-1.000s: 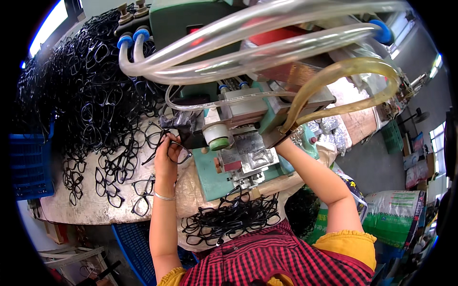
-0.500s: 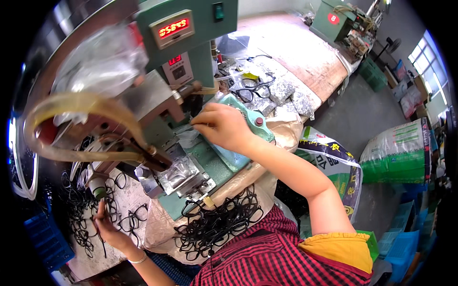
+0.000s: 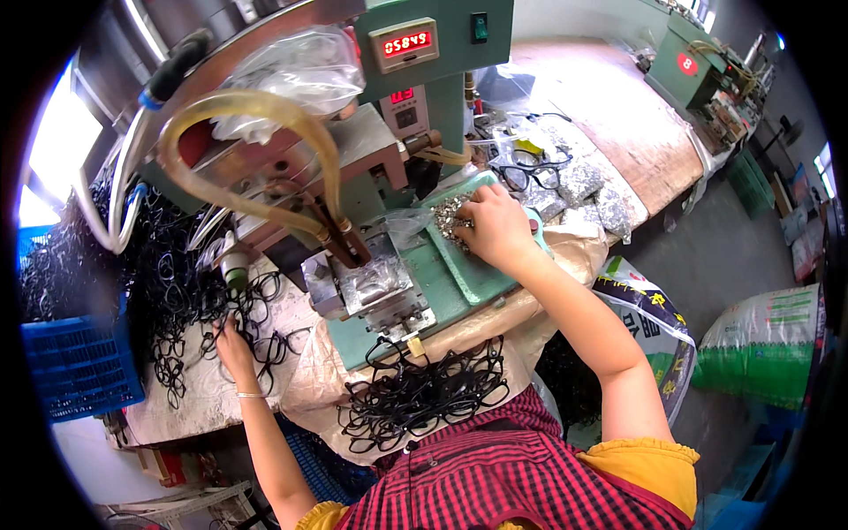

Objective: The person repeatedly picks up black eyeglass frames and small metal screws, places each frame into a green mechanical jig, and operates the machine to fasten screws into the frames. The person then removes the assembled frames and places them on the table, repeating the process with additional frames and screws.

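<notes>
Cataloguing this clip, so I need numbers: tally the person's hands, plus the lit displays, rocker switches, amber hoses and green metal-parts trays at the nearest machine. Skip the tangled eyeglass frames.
Hands, left hand and right hand: 2
Red-lit displays, upper display and lower display: 2
Rocker switch: 1
Looped amber hose: 1
Green metal-parts tray: 1
Total: 7

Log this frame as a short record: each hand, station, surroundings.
left hand: bare left hand among loose black eyeglass frames on the table; whether it grips one is unclear
right hand: bare right hand, fingertips at small shiny metal pieces in a pale-green rectangular tray
station: green machine with red digital display; silver metal fixture left of the tray
front: tangled pile of black eyeglass frames by the red-and-black checked apron
far left: blue plastic basket
</notes>
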Demonstrator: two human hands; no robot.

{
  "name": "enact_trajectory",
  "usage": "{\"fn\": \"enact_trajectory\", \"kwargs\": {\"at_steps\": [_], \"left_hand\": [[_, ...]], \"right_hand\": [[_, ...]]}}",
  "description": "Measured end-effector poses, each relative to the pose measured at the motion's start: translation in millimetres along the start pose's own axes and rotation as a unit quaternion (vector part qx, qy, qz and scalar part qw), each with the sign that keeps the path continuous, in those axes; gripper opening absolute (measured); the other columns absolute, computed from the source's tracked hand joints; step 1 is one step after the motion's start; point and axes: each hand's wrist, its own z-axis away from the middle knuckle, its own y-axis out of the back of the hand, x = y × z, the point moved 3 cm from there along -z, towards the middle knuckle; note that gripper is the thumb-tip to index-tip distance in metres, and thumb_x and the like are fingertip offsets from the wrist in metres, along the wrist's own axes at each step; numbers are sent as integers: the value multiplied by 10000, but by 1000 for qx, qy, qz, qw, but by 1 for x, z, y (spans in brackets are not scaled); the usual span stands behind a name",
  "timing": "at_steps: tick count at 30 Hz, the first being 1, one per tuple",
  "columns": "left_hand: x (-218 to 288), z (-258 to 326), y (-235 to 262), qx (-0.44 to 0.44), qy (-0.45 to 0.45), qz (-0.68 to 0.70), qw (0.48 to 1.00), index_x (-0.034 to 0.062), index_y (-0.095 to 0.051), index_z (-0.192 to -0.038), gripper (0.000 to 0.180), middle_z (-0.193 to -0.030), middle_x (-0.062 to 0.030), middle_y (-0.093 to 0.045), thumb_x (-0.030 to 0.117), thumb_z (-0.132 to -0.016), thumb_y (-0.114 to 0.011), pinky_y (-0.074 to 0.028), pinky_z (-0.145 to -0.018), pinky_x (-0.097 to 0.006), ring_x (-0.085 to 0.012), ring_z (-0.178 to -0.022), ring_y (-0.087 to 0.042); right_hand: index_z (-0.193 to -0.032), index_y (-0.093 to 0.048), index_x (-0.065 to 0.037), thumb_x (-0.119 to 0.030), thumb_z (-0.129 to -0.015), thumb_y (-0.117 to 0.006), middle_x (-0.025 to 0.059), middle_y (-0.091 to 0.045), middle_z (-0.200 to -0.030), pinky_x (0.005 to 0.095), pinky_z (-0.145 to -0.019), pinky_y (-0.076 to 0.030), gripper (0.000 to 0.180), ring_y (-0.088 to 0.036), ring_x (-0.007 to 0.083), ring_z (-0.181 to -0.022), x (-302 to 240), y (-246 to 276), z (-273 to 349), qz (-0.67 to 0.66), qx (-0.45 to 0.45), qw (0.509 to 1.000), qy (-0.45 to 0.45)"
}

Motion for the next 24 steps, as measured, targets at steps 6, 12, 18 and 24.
{"fn": "enact_trajectory", "kwargs": {"at_steps": [6,12,18,24], "left_hand": [[148,81,14,59,14,263,963,46,-667,-1023,229,-874,-51,-649,186,-1039,-487,-446,-690,-288,-159,-731,-548],[249,134,8,-175,91,670,715,64,-580,-1157,232,-1034,-103,-628,238,-1073,-451,-494,-659,-283,-186,-816,-587],[357,119,5,-5,-305,286,908,-21,-508,-1124,326,-960,-229,-684,232,-1100,-303,-549,-608,-299,-259,-673,-671],[337,122,19,-112,-272,467,834,11,-516,-1051,321,-904,-254,-688,226,-1089,-280,-579,-667,-384,-284,-749,-667]], "right_hand": [[-834,-698,-90,-120,-765,-726,101,-635,-867,430,-773,-525,81,-618,320,-903,5,8,21,-36,100,994,-9],[-812,-579,-53,-114,-783,-643,132,-605,-765,461,-663,-493,93,-591,365,-746,-1,9,14,-30,133,990,26],[-801,-592,-62,-129,-797,-653,123,-597,-689,470,-625,-482,90,-592,361,-677,-6,6,13,-33,172,984,19],[-825,-727,-74,-127,-785,-725,105,-702,-789,380,-684,-520,66,-656,307,-739,-5,17,37,-47,182,982,-21]]}}
